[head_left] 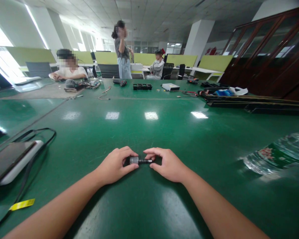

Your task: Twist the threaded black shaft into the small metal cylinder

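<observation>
Gripping the grey cylinder (134,160) between thumb and fingers, the left hand (113,166) holds it at the near middle of the green bench (129,129). The right hand (170,164), apart from the left, curls around the tip of its dark shaft (143,161); whether it pinches is unclear. Firm support at the cylinder and light, in-line fingertip pressure would probably prevent tilting. To the right, a clear bottle (276,154) seems to contain clear liquid; farther off, another bottle (98,70) stands upright, its contents indistinct.
</observation>
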Action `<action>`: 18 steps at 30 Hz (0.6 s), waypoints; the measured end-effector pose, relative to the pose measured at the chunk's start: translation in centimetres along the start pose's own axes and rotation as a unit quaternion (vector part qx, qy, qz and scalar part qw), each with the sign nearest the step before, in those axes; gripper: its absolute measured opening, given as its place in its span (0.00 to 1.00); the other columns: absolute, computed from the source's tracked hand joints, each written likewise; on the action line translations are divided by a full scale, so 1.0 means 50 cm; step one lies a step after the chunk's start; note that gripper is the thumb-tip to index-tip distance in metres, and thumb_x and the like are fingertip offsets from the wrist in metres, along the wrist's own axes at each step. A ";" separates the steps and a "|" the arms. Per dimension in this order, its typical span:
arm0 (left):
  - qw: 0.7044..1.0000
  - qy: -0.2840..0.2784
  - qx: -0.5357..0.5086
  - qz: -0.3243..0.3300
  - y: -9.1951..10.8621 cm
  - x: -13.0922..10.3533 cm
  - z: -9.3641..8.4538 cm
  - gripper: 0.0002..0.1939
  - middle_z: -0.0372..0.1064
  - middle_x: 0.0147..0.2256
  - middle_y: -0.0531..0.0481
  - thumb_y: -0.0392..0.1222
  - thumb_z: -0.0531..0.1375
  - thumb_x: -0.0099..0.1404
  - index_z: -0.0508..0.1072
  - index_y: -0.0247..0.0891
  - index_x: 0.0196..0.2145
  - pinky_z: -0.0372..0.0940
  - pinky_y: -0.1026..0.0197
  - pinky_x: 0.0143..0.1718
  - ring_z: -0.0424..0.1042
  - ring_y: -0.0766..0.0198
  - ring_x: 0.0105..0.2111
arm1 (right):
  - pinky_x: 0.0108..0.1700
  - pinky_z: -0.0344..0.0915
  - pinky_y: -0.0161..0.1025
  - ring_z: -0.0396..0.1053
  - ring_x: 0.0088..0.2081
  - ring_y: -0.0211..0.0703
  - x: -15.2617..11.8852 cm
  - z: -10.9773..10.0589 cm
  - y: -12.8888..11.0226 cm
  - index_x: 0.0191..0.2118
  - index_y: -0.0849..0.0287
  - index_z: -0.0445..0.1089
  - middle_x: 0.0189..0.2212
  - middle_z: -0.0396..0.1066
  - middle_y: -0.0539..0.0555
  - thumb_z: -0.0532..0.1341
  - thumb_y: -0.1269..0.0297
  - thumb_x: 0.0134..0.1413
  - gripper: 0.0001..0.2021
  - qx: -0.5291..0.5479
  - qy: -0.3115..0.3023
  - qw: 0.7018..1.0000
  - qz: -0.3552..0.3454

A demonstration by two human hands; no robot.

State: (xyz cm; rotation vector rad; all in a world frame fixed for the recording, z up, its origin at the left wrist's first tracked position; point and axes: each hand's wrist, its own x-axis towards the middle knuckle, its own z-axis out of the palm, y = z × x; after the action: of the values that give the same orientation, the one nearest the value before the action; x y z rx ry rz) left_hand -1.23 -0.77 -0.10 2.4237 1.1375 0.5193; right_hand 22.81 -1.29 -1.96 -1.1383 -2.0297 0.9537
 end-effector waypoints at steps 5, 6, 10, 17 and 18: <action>1.000 -0.004 0.012 -0.003 0.002 -0.002 0.000 0.14 0.72 0.38 0.51 0.47 0.63 0.65 0.73 0.41 0.46 0.60 0.60 0.38 0.69 0.61 0.35 | 0.46 0.68 0.40 0.72 0.37 0.39 0.001 0.004 0.004 0.51 0.54 0.72 0.39 0.77 0.50 0.63 0.76 0.47 0.23 -0.014 0.008 1.000 0.000; 1.000 -0.007 0.012 -0.001 0.002 -0.001 0.000 0.14 0.72 0.39 0.50 0.48 0.63 0.64 0.73 0.41 0.46 0.60 0.59 0.39 0.70 0.61 0.36 | 0.46 0.67 0.40 0.71 0.37 0.39 0.001 0.005 0.004 0.50 0.54 0.72 0.38 0.77 0.50 0.63 0.76 0.48 0.22 -0.017 0.010 1.000 0.000; 1.000 -0.013 0.016 0.006 0.002 0.000 0.001 0.13 0.72 0.39 0.50 0.47 0.63 0.64 0.73 0.41 0.45 0.60 0.58 0.42 0.71 0.60 0.38 | 0.45 0.67 0.40 0.71 0.37 0.39 0.003 0.007 0.004 0.49 0.55 0.73 0.37 0.76 0.51 0.64 0.75 0.48 0.20 -0.031 0.016 0.999 0.003; 1.000 -0.009 0.021 0.011 0.002 -0.002 -0.001 0.16 0.72 0.39 0.50 0.50 0.64 0.63 0.73 0.41 0.46 0.60 0.59 0.40 0.71 0.60 0.38 | 0.45 0.66 0.41 0.71 0.36 0.40 0.003 0.007 -0.002 0.48 0.55 0.74 0.36 0.76 0.51 0.64 0.75 0.49 0.19 -0.055 0.019 0.998 0.014; 1.000 -0.009 0.021 0.012 0.002 -0.002 -0.001 0.16 0.72 0.39 0.50 0.51 0.63 0.64 0.73 0.41 0.46 0.60 0.59 0.40 0.71 0.60 0.37 | 0.45 0.66 0.40 0.71 0.36 0.39 0.003 0.007 -0.001 0.48 0.54 0.74 0.36 0.76 0.50 0.64 0.75 0.49 0.19 -0.055 0.019 0.998 0.015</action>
State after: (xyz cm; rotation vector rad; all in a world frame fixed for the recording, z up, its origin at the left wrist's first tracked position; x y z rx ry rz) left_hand -1.26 -0.87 -0.01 2.4757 1.1238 0.4857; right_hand 22.44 -1.28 -2.08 -1.2391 -2.0610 0.8377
